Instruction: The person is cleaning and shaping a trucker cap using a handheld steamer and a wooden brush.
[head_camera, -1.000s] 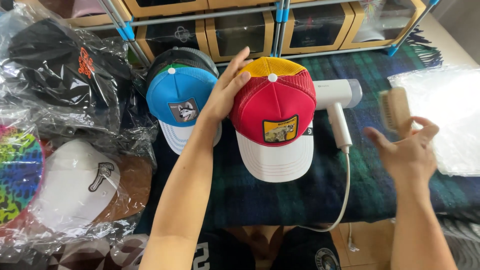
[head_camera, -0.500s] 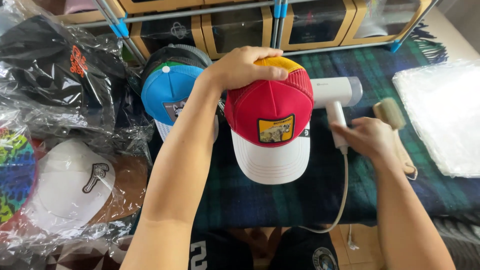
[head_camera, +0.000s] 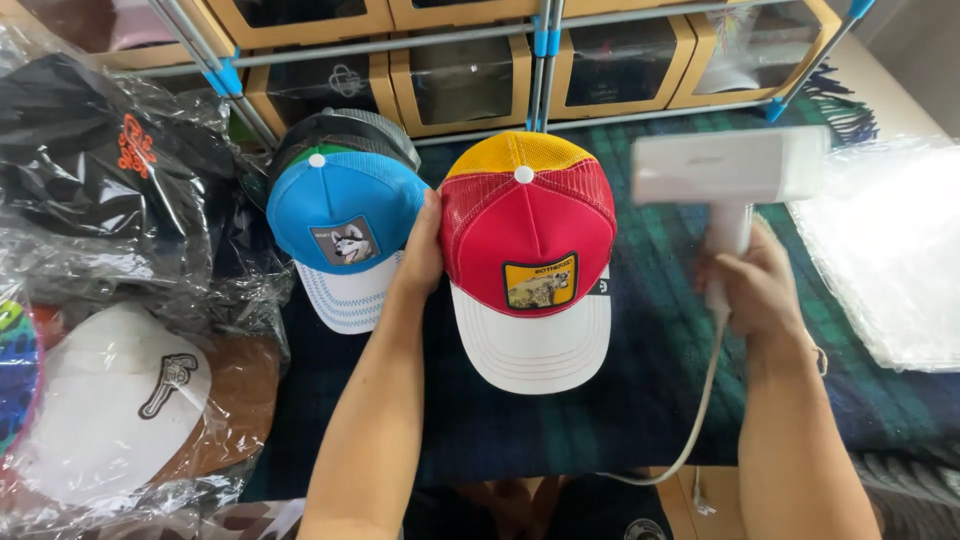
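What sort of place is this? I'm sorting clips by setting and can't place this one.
Probably a cap seller's packing or prep spot. Caps in clear bags pile at one side, windowed boxes fill a rack, and a red cap lies on a plaid cloth beside a white handheld appliance.

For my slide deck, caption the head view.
Left hand steadies a red cap; right hand grips a white handheld appliance.

Bare plaid blanket (head_camera: 640, 400) is lying open near; blue cap (head_camera: 345, 215) is crowding left, shelf boxes (head_camera: 460, 80) are blocking far.
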